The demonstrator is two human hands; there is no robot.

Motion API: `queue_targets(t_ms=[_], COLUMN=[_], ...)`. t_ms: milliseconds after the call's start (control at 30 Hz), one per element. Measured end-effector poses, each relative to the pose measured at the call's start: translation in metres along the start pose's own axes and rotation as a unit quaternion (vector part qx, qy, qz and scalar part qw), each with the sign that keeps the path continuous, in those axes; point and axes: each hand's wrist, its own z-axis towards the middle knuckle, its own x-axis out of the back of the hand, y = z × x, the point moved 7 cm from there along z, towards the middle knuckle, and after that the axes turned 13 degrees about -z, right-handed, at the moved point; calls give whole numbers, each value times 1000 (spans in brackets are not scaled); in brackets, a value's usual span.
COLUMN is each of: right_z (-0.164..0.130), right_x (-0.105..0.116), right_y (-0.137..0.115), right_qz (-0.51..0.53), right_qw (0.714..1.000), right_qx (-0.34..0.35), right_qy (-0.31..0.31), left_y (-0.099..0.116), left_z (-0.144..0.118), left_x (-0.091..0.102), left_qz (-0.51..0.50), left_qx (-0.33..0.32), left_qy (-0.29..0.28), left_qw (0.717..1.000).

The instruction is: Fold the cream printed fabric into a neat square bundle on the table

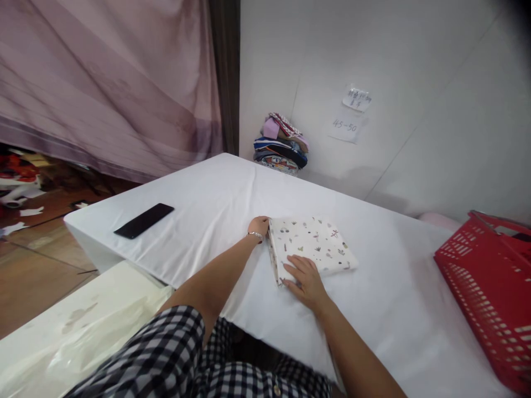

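Note:
A folded white cloth (317,243) printed with small plants and animals lies on the white-covered table in front of me. At its far left corner, my left hand (259,225) has its fingers closed on the edge, with a bracelet (256,236) at the wrist. The fingertips there are partly hidden. My right hand (306,281) rests on the near left part of the cloth, palm down and fingers spread. Several folded layers show along the cloth's left side.
A black phone-like slab (144,220) lies on the tablecloth (199,210) at left. At right stands a red plastic basket (477,276). A stack of folded fabrics (282,145) sits by the wall beyond the table. A white surface with plastic sheeting (95,331) is at lower left.

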Motion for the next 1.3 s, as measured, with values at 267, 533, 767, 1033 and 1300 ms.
queue_targets(t_ms=[267, 533, 767, 1033, 1300], right_z=[-2, -1, -1, -1, -1], right_x=[-4, -1, 1, -1, -1], right_y=[3, 2, 1, 2, 2], right_qz=[10, 15, 11, 19, 30], right_qw=[1000, 1000, 1000, 1000, 999], right_qx=[4, 1, 7, 1, -7], right_qy=[1, -4, 6, -5, -12], left_y=[-4, -8, -10, -11, -9], left_z=[1, 5, 7, 8, 7], left_x=[0, 1, -3, -4, -4], left_qz=[3, -63, -77, -72, -80], left_qx=[20, 32, 47, 70, 76], left_qy=[1, -86, -76, -44, -43], left_qw=[1000, 994, 993, 994, 993])
